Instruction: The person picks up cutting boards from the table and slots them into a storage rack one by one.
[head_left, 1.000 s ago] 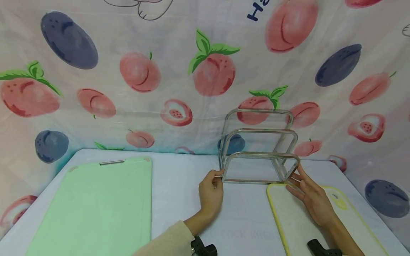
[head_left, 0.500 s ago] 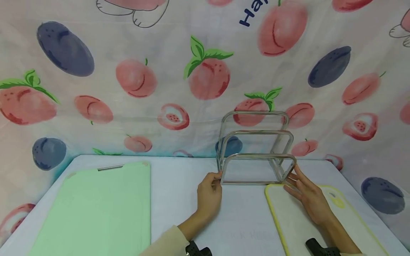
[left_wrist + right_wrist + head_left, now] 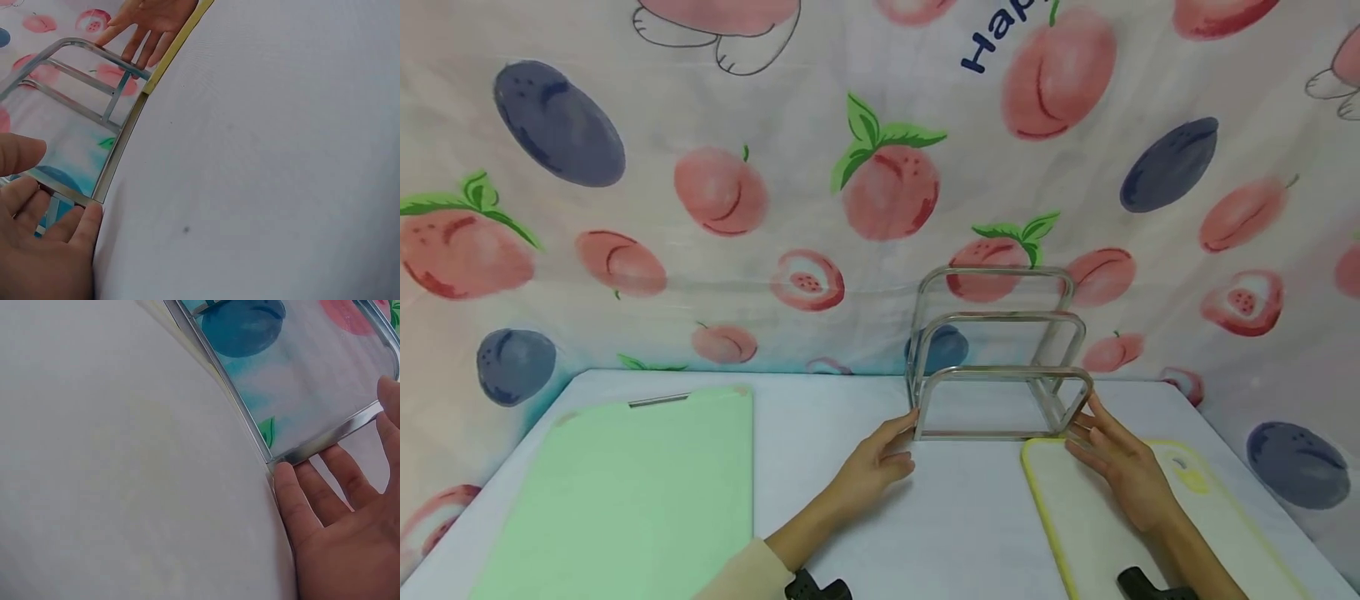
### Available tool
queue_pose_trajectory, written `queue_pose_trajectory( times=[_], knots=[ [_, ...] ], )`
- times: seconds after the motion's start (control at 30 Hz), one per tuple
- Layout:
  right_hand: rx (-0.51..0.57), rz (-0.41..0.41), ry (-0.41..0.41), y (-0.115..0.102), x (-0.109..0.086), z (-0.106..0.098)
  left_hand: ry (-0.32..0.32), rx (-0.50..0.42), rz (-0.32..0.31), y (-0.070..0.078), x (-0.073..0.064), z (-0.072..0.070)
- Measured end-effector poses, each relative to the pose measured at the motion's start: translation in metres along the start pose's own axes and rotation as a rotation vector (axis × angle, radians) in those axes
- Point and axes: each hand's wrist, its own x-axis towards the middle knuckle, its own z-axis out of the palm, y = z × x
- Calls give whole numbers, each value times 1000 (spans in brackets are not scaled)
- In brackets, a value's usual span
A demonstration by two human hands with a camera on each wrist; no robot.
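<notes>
A metal rack (image 3: 1007, 372) with three upright loops stands near the back of the table, right of centre. My left hand (image 3: 865, 471) touches its lower left corner with extended fingertips; in the left wrist view its thumb (image 3: 24, 154) stands apart from the bar. On the opposite side, my right hand (image 3: 1127, 475) rests its fingertips against the rack's right side, fingers fairly straight, as the right wrist view also shows. Below that hand lies a white cutting board (image 3: 1097, 508) with a yellow rim, its far edge at the rack's front right corner. No board stands between the loops.
A light green board (image 3: 625, 483) with a dark slot near its far edge lies flat on the left. White cloth covers the table (image 3: 827, 417). Behind it hangs a fruit-printed curtain (image 3: 730, 100), close behind the rack.
My left hand has loosened its hold on the rack; its fingers have straightened and the wrist has swung left and down. The right hand stays at the rack, which looks still.
</notes>
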Motion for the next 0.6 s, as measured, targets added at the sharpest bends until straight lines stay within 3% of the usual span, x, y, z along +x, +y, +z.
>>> queue_pose_trajectory(
  times=[0.3, 0.6],
  knots=[
    [-30, 11, 44, -3, -4, 5, 25, -14, 12, -3, 2, 1],
    [-188, 81, 123, 1, -1, 14, 157, 85, -2, -2, -4, -1]
  ],
)
